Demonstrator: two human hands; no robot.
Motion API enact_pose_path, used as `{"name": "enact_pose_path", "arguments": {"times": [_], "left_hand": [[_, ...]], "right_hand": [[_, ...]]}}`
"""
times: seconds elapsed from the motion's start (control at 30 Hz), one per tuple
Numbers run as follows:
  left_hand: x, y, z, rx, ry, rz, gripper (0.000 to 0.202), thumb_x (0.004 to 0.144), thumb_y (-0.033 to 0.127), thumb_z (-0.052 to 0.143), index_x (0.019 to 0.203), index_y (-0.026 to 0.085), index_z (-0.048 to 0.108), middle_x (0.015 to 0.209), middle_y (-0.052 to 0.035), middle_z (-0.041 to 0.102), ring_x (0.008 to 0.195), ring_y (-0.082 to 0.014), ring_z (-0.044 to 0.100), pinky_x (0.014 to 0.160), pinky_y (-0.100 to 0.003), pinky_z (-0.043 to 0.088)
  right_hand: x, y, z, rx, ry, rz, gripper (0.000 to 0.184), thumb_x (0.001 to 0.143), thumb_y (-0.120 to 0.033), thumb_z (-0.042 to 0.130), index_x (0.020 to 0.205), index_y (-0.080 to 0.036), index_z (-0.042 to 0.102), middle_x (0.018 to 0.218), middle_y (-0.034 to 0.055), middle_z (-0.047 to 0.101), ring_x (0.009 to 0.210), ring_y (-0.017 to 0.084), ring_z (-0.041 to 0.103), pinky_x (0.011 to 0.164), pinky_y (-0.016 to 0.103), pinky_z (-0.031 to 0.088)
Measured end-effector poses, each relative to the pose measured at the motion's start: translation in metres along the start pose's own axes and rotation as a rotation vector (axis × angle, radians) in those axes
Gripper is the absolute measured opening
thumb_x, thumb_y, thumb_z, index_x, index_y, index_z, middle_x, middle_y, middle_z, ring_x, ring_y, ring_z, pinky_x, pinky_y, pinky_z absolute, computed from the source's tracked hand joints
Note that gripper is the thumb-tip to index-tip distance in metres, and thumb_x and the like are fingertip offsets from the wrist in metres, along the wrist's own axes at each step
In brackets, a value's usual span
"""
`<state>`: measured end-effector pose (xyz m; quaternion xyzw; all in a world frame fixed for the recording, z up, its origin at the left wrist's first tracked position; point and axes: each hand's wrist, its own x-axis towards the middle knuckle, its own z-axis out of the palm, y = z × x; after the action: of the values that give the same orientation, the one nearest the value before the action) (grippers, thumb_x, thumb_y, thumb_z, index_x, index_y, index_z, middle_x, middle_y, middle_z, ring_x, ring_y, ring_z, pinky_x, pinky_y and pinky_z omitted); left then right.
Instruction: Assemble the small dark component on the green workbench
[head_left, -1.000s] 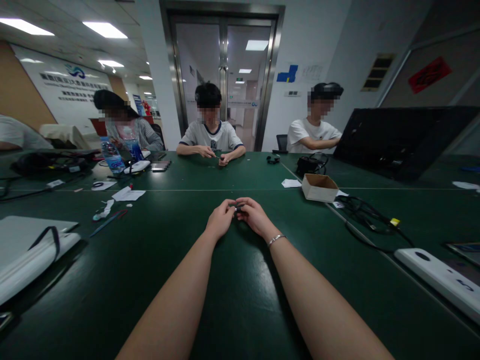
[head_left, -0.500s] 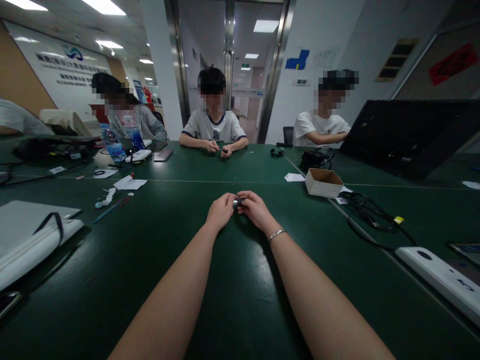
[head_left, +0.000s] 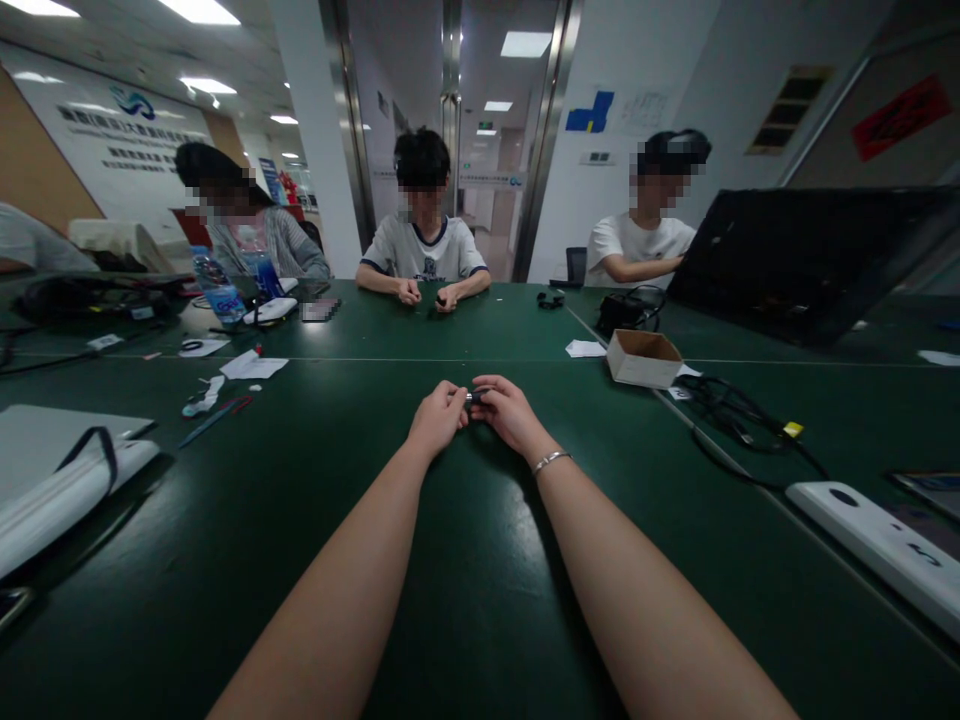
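My left hand (head_left: 436,417) and my right hand (head_left: 504,408) meet over the middle of the dark green table (head_left: 465,580), both forearms stretched forward. Their fingertips pinch a small dark and silvery part (head_left: 472,397) between them. The part is too small to name. A thin bracelet (head_left: 550,460) circles my right wrist. Both hands rest low, close to the table top.
An open cardboard box (head_left: 642,357) and tangled black cables (head_left: 739,425) lie to the right, with a white device (head_left: 877,545) nearer. A white case with a black strap (head_left: 60,490) lies left. Papers, tools and bottles (head_left: 217,290) are further back. Three people sit across the table.
The view has tilted slightly, so my hands appear a little higher. They stay together on the small part, with the fingers shifting slightly.
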<state>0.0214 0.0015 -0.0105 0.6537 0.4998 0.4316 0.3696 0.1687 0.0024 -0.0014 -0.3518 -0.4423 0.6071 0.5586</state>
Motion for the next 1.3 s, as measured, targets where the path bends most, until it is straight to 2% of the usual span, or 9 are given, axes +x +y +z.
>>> {"name": "enact_pose_path", "arguments": {"times": [0.27,0.4,0.53,0.67,0.83,1.0,1.13,1.2,1.3], "left_hand": [[-0.003,0.009,-0.004,0.105,0.113,0.012,0.040,0.092,0.054,0.041,0.074,0.020,0.052,0.060,0.0022,0.058,0.057,-0.0139,0.056,0.057,-0.025,0.036],[-0.007,0.016,-0.007,0.224,0.204,0.028,0.042,0.092,0.056,0.042,0.072,0.020,0.053,0.063,0.0015,0.057,0.059,-0.0141,0.052,0.056,-0.025,0.032],[-0.009,0.021,-0.006,0.355,0.131,0.078,0.034,0.089,0.051,0.051,0.073,0.021,0.053,0.068,0.0013,0.058,0.063,-0.0142,0.051,0.057,-0.026,0.029],[-0.010,0.019,-0.004,0.303,0.079,0.121,0.026,0.083,0.045,0.062,0.076,0.021,0.053,0.067,0.0031,0.057,0.064,-0.0130,0.053,0.058,-0.024,0.032],[-0.016,0.012,-0.003,0.163,0.036,0.084,0.021,0.082,0.041,0.062,0.078,0.021,0.057,0.070,0.0016,0.064,0.067,-0.0131,0.059,0.062,-0.023,0.041],[-0.021,0.014,-0.007,0.070,-0.100,0.059,0.020,0.083,0.032,0.060,0.097,0.019,0.067,0.091,-0.0057,0.071,0.083,-0.0173,0.066,0.076,-0.027,0.050],[-0.039,0.050,-0.038,0.171,-0.210,0.072,0.044,0.071,0.039,0.071,0.110,0.019,0.069,0.119,-0.0127,0.064,0.097,-0.0239,0.066,0.085,-0.031,0.051],[-0.065,0.080,-0.071,0.236,-0.212,0.096,0.047,0.068,0.044,0.071,0.110,0.023,0.070,0.120,-0.0095,0.064,0.103,-0.0254,0.064,0.090,-0.033,0.049],[-0.124,0.116,-0.140,0.291,-0.196,0.023,0.039,0.059,0.046,0.077,0.094,0.030,0.074,0.107,-0.0014,0.070,0.106,-0.0265,0.062,0.099,-0.036,0.044]], "right_hand": [[-0.001,0.000,-0.001,-0.069,-0.110,-0.021,0.024,0.076,-0.013,0.065,0.098,-0.020,0.060,0.087,0.0010,0.065,0.074,0.014,0.067,0.069,0.026,0.057],[-0.002,-0.004,-0.004,-0.398,-0.162,-0.073,0.022,0.075,-0.012,0.070,0.095,-0.018,0.062,0.089,0.0024,0.068,0.082,0.015,0.066,0.072,0.027,0.056],[-0.004,-0.002,0.001,-0.744,-0.081,-0.115,0.015,0.070,-0.009,0.073,0.077,-0.015,0.061,0.069,-0.0015,0.063,0.061,0.012,0.061,0.061,0.023,0.052],[-0.007,0.005,0.010,-0.600,-0.045,-0.007,0.013,0.078,-0.006,0.061,0.085,-0.016,0.057,0.059,-0.0032,0.060,0.046,0.011,0.058,0.048,0.021,0.050],[-0.012,0.010,0.013,-0.389,-0.009,-0.011,0.035,0.076,-0.007,0.064,0.105,-0.019,0.049,0.071,-0.0025,0.065,0.045,0.012,0.062,0.042,0.020,0.052],[-0.011,0.007,0.007,-0.340,0.010,0.003,0.029,0.075,-0.010,0.068,0.095,-0.019,0.050,0.069,-0.0044,0.064,0.045,0.010,0.061,0.043,0.018,0.052],[-0.009,0.006,0.004,-0.288,0.004,-0.008,0.039,0.066,-0.017,0.079,0.092,-0.020,0.049,0.072,-0.0038,0.065,0.048,0.013,0.065,0.045,0.021,0.055],[-0.007,0.007,0.003,-0.256,0.000,-0.006,0.044,0.064,-0.021,0.082,0.090,-0.020,0.047,0.071,-0.0037,0.064,0.048,0.015,0.066,0.044,0.022,0.056],[-0.006,0.009,0.004,-0.242,0.018,0.004,0.045,0.063,-0.025,0.083,0.086,-0.020,0.044,0.065,-0.0058,0.061,0.046,0.015,0.065,0.041,0.021,0.054]]}}
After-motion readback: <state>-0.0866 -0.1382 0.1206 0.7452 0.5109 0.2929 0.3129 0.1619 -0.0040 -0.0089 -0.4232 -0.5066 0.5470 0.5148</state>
